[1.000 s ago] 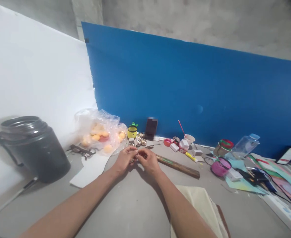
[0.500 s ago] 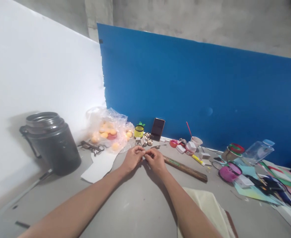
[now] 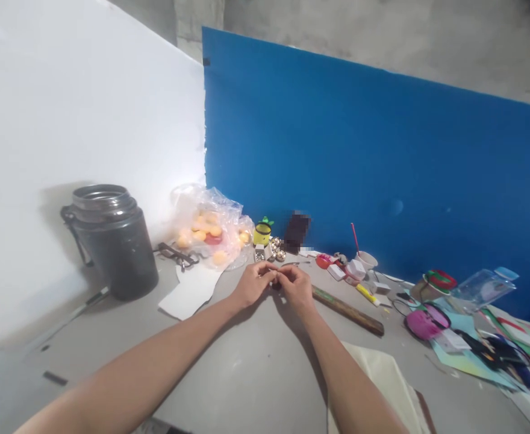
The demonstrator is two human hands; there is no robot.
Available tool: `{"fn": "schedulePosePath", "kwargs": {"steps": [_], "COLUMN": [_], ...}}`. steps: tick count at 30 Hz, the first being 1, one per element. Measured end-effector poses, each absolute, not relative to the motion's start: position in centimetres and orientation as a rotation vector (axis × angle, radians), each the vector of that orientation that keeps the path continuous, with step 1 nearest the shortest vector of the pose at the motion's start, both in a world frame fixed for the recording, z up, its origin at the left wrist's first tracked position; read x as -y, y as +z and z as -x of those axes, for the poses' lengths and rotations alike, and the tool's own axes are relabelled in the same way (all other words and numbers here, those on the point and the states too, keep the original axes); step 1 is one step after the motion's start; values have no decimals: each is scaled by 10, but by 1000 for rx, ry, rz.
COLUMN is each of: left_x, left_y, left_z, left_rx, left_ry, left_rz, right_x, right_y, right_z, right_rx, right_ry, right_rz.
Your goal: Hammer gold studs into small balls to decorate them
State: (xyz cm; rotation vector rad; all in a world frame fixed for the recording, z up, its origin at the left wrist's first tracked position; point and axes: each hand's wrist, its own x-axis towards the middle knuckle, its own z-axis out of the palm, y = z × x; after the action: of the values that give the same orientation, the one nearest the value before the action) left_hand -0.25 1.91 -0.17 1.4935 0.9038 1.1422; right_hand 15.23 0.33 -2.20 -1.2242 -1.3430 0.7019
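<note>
Just left of the wooden stick (image 3: 349, 311), the left hand (image 3: 256, 283) and right hand (image 3: 296, 288) met, fingertips pinched narrowly around a small item (image 3: 276, 286), mostly hidden; a yellow cup (image 3: 262, 235) stood beyond the stick.

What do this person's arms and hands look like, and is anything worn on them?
Both the left hand and right hand are human and gloveless. The left forearm and right forearm are sleeveless, with no watch, bracelet or cable visible. Small rings can't be ruled out.

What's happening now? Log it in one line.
left hand: fingers pinched | right hand: fingers pinched, meeting left's | between them: unclear | wooden handle: on table, beside right hand
</note>
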Motion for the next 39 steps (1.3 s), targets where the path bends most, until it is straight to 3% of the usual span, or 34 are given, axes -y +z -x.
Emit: {"fn": "schedulePosePath", "kwargs": {"steps": [15, 39], "left_x": [-29, -23], "left_y": [-12, -8], "left_z": [4, 6], "left_rx": [-829, -989], "left_ry": [999, 978], "left_rz": [-1084, -1415], "right_x": [-16, -6], "right_y": [-22, -15], "right_z": [-170, -164], "right_rx": [1122, 1318], "right_ry": [893, 875], "right_rz": [1234, 1215]}}
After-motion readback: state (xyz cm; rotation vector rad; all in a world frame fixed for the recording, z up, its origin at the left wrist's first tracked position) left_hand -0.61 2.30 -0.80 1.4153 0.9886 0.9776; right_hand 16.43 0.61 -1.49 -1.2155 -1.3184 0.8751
